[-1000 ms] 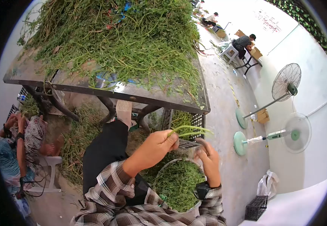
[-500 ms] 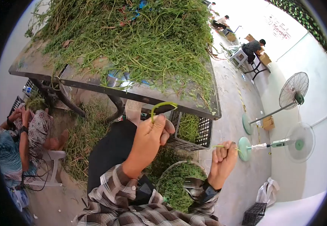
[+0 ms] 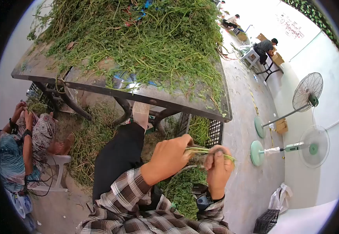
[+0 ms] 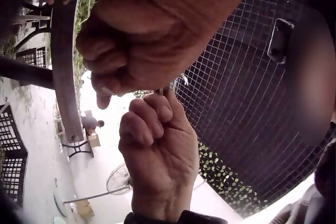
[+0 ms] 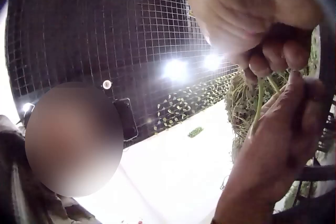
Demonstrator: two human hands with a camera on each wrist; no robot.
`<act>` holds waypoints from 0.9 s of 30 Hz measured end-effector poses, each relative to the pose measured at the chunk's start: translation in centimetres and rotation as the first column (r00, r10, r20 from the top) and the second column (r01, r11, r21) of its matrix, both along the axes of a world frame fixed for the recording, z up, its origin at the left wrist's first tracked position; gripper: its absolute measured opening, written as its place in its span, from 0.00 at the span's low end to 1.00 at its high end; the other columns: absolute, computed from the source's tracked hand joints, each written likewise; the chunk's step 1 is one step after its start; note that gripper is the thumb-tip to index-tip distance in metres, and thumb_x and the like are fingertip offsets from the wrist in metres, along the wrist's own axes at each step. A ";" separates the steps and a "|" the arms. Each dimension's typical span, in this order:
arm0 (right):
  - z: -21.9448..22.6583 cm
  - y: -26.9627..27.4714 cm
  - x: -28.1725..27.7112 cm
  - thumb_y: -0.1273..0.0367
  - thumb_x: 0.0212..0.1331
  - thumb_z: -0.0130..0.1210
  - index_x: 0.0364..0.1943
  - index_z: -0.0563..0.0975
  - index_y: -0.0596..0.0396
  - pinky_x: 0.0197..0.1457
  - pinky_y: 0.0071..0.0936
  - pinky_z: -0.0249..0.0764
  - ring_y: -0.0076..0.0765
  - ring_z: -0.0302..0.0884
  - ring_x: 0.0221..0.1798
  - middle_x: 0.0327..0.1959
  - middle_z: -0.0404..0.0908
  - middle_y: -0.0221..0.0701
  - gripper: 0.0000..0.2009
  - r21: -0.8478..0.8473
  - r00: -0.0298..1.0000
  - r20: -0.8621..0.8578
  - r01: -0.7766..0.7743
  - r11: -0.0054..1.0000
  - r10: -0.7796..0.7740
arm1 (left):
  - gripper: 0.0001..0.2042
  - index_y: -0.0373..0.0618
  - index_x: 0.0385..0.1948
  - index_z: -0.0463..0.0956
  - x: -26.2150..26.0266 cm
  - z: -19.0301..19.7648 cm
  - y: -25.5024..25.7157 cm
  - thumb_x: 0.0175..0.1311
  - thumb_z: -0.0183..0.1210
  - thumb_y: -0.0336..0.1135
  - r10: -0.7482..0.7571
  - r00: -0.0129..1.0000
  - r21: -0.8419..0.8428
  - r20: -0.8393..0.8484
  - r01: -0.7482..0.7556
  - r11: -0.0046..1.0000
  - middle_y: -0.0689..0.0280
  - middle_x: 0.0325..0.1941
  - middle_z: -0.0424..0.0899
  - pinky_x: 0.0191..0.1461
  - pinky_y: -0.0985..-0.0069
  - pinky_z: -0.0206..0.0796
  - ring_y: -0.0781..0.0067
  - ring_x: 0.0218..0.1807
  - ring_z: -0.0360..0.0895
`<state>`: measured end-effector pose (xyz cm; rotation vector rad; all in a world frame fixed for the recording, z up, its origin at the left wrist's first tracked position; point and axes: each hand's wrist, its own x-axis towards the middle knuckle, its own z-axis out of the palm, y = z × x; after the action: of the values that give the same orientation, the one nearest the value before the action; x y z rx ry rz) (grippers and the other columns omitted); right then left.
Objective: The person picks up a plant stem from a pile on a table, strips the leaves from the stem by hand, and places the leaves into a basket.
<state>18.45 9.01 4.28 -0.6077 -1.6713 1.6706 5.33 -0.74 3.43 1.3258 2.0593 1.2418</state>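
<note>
In the head view my left hand (image 3: 167, 159) pinches a few thin green stems (image 3: 197, 150) by one end. My right hand (image 3: 218, 167) has its thumb and curled fingers round their other end, a short way to the right. The left wrist view has my left hand (image 4: 149, 35) above my right hand (image 4: 163, 153), fingertips close together. Stems (image 5: 259, 106) run between my right hand (image 5: 252, 14) and my left hand (image 5: 275, 140) in the right wrist view. Below the hands is a round tub of cut greens (image 3: 181, 195), partly hidden by an arm.
A large heap of leafy stems (image 3: 138, 46) covers the table (image 3: 111, 90) ahead. Under its edge stands a black crate (image 3: 215, 132) with stems. Two fans, one with a wire cage (image 3: 308, 91), are at the right. A seated person (image 3: 15, 152) is at the left.
Half a second ago the hands were wide apart, the left with a bent stem and the right with a small piece. They have come close together, with stems stretched between them.
</note>
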 end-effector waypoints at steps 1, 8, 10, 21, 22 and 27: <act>0.1 0.2 0.3 0.67 0.65 0.44 0.34 0.71 0.59 0.20 0.15 0.54 0.16 0.59 0.18 0.16 0.65 0.23 0.09 0.089 0.994 0.009 0.111 0.990 -0.112 | 0.11 0.41 0.37 0.71 0.0 0.5 -0.1 0.59 0.54 0.38 0.051 0.999 0.052 0.018 -0.052 0.997 0.54 0.25 0.77 0.30 0.61 0.64 0.49 0.28 0.75; -3.9 9.8 2.3 0.67 0.63 0.45 0.39 0.71 0.60 0.19 0.16 0.58 0.19 0.61 0.17 0.16 0.65 0.25 0.10 0.211 0.925 0.036 0.363 0.908 -0.378 | 0.12 0.41 0.39 0.71 -0.2 0.4 -0.1 0.57 0.56 0.36 0.198 0.980 0.144 -0.019 -0.194 0.970 0.57 0.25 0.78 0.30 0.64 0.65 0.54 0.27 0.76; -8.1 14.0 3.6 0.69 0.62 0.46 0.43 0.71 0.61 0.20 0.16 0.60 0.21 0.64 0.18 0.17 0.68 0.26 0.11 0.328 0.913 0.112 0.338 0.882 -0.392 | 0.12 0.41 0.39 0.71 0.0 0.6 -0.3 0.58 0.56 0.36 0.184 0.983 0.125 -0.011 -0.181 0.976 0.56 0.25 0.78 0.30 0.64 0.65 0.54 0.27 0.76; -3.0 11.3 -2.8 0.70 0.61 0.47 0.42 0.75 0.64 0.27 0.17 0.68 0.18 0.70 0.26 0.30 0.77 0.31 0.11 0.106 0.964 0.260 0.021 0.994 -0.048 | 0.11 0.40 0.39 0.72 -0.2 1.2 -0.3 0.58 0.56 0.35 0.192 0.981 0.167 0.038 -0.196 0.966 0.54 0.29 0.79 0.33 0.65 0.67 0.53 0.31 0.77; -2.0 11.2 -4.1 0.70 0.62 0.46 0.42 0.75 0.64 0.27 0.17 0.68 0.18 0.69 0.26 0.30 0.77 0.31 0.11 0.088 0.975 0.221 -0.038 0.995 0.018 | 0.11 0.40 0.39 0.73 -0.4 1.1 -0.4 0.58 0.56 0.35 0.211 0.976 0.183 0.046 -0.216 0.959 0.55 0.28 0.79 0.32 0.66 0.67 0.54 0.30 0.77; 0.6 10.6 -10.6 0.69 0.62 0.46 0.42 0.75 0.64 0.29 0.17 0.69 0.19 0.70 0.26 0.30 0.77 0.30 0.11 0.123 0.962 0.214 -0.201 0.972 0.171 | 0.10 0.41 0.38 0.73 -1.0 1.6 -0.9 0.57 0.57 0.34 0.268 0.961 0.215 0.070 -0.277 0.937 0.56 0.26 0.78 0.30 0.69 0.66 0.57 0.27 0.76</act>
<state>7.87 19.56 4.85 -0.5804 -2.0318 1.6429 4.37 -1.63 5.07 1.1201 2.1820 1.6478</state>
